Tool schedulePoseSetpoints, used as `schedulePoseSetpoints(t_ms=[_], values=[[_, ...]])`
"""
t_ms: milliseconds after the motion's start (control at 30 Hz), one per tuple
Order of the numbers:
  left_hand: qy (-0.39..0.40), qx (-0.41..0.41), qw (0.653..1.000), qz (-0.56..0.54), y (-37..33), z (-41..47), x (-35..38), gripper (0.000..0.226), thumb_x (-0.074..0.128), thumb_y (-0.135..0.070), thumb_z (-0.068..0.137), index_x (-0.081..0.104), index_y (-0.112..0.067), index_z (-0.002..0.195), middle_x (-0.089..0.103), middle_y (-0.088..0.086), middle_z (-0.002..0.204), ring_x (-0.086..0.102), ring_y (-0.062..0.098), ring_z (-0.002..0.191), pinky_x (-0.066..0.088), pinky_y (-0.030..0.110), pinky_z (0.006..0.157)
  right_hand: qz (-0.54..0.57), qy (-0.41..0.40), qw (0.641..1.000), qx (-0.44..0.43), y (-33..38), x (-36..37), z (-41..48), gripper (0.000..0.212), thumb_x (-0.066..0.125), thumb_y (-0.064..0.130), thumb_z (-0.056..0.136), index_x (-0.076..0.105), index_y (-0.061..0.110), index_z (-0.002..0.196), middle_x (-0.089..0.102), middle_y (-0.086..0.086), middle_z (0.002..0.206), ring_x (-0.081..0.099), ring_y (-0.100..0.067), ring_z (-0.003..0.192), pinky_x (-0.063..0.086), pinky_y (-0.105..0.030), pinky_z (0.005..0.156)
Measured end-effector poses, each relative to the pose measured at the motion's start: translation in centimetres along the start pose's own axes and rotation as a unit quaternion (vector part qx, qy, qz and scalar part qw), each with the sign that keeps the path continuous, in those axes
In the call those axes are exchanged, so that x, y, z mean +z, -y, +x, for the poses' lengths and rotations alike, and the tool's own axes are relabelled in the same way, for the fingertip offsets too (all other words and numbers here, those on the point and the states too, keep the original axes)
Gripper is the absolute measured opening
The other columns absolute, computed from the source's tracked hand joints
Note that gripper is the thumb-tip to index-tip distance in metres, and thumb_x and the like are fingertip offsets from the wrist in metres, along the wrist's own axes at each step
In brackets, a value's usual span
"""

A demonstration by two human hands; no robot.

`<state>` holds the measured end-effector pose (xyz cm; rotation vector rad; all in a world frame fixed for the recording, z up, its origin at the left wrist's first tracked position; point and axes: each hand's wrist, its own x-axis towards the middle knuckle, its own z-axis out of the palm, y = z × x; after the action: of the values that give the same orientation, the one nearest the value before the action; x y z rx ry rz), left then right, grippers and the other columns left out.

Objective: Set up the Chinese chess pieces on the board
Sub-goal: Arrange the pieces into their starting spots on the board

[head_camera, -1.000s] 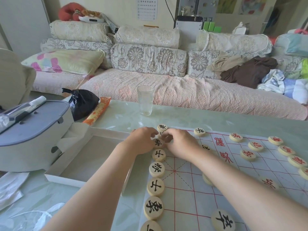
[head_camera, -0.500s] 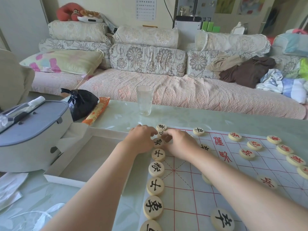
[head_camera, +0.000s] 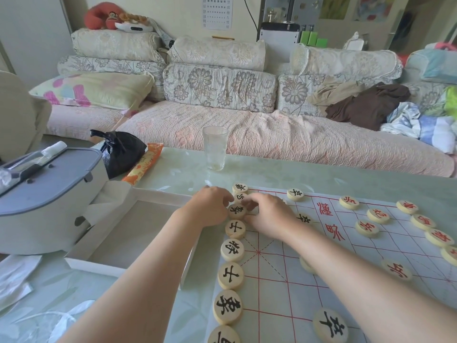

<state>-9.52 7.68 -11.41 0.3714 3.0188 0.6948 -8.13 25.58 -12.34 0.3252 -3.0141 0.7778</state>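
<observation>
The white chess board [head_camera: 346, 263] with red lines lies on the table at the right. A column of black-lettered pieces [head_camera: 232, 250] runs along its left edge. Red-lettered pieces [head_camera: 377, 215] stand along the far right side. My left hand [head_camera: 212, 206] and my right hand [head_camera: 268, 215] meet at the board's far left corner. Their curled fingertips close from both sides on a half-hidden black piece [head_camera: 240, 196], second from the far end. My left fingers also touch the black piece [head_camera: 237, 210] just nearer. My right forearm hides some pieces.
An open white box [head_camera: 138, 233] lies left of the board. A grey lidded container [head_camera: 47, 194] stands at the far left, with a black bag [head_camera: 121, 152] and an orange packet [head_camera: 143, 167] behind it. A drinking glass [head_camera: 214, 147] stands beyond the board; a sofa fills the background.
Both hands stay at the same far-corner pieces, with only slight shifts of the fingertips. No piece has visibly moved to another spot.
</observation>
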Motion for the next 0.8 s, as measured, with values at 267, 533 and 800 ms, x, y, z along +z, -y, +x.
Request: schedulePoseSetpoints(t_ms=[267,533,800], values=[[0.019,-0.014,0.998,-0.057,-0.10,-0.11,0.11,0.050,0.051,-0.002,0.082,0.059,-0.027,0.125,0.064,-0.011,0.117,0.055,0.014,0.114,0.039,0.033,0.105,-0.020,-0.012,1.000,0.008,0.12,0.12,-0.03,0.038,0.068,0.040,0.084,0.062,0.038,0.122,0.064,0.014,0.116,0.060,-0.013,0.107,0.046,-0.028,0.081],[-0.002,-0.004,1.000,-0.003,0.15,0.09,0.58,0.032,0.067,-0.023,0.085,0.066,-0.030,0.116,0.065,-0.010,0.115,0.057,0.018,0.108,0.042,0.035,0.100,-0.008,0.006,1.000,0.000,0.11,0.06,-0.08,0.034,0.068,0.035,0.085,0.065,0.040,0.119,0.065,0.017,0.113,0.060,-0.011,0.106,0.049,-0.031,0.089],[-0.007,-0.003,1.000,-0.022,0.27,0.15,0.37,0.038,0.061,-0.014,0.086,0.063,-0.028,0.121,0.065,-0.010,0.117,0.057,0.015,0.110,0.042,0.032,0.101,0.002,-0.005,1.000,-0.005,-0.16,-0.30,0.04,0.032,0.063,0.031,0.087,0.064,0.038,0.119,0.065,0.015,0.113,0.060,-0.012,0.105,0.049,-0.030,0.089]])
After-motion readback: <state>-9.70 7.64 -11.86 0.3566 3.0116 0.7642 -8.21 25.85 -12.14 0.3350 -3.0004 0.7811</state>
